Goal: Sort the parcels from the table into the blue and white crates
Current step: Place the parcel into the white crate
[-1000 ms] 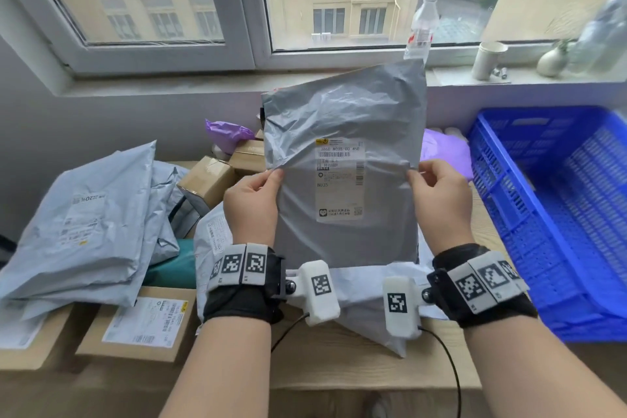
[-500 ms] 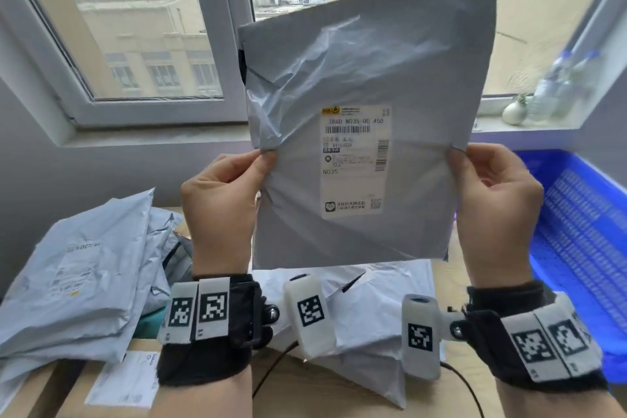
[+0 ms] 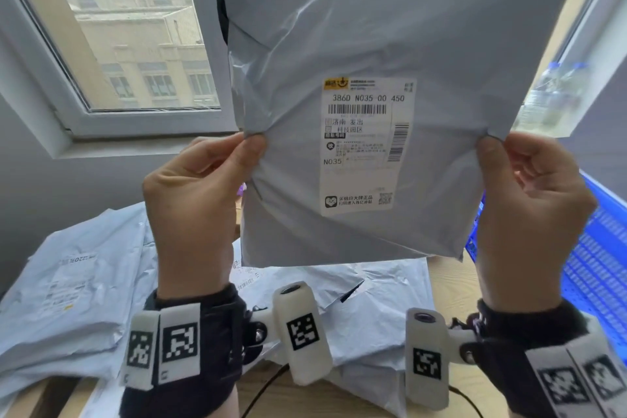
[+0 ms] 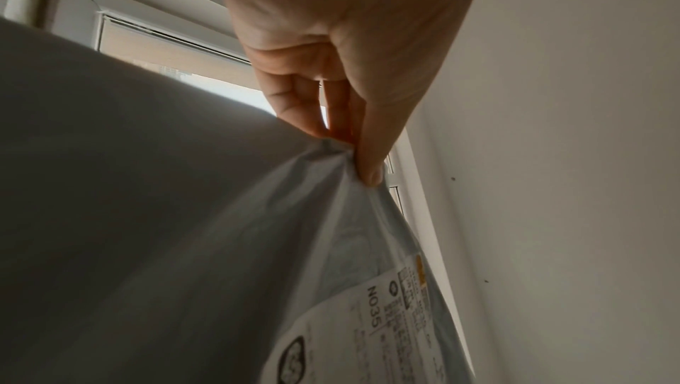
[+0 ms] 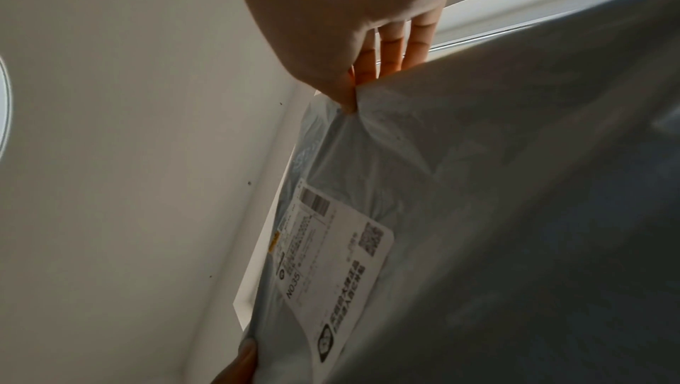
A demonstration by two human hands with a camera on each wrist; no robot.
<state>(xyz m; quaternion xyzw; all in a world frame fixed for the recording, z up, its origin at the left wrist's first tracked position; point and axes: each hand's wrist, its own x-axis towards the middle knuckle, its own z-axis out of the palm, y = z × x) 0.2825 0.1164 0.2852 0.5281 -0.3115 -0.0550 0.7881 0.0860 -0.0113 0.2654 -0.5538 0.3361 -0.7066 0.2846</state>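
I count two hands: my left hand (image 3: 200,210) and my right hand (image 3: 529,214). Between their fingertips hangs one grey parcel (image 3: 390,44), bearing one white label (image 3: 364,146). Below the fingers I make out at least three more grey mailer bags (image 3: 78,282) on the table; their overlap blocks a firmer count. Right of my right fingers sits one blue crate (image 3: 600,265). One window (image 3: 135,44) stands behind.

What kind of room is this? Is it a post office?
Probably a small parcel-sorting spot in an office or flat, not a post office: grey mailing bags piled on a wooden table, a blue crate, and a window overlooking city buildings.
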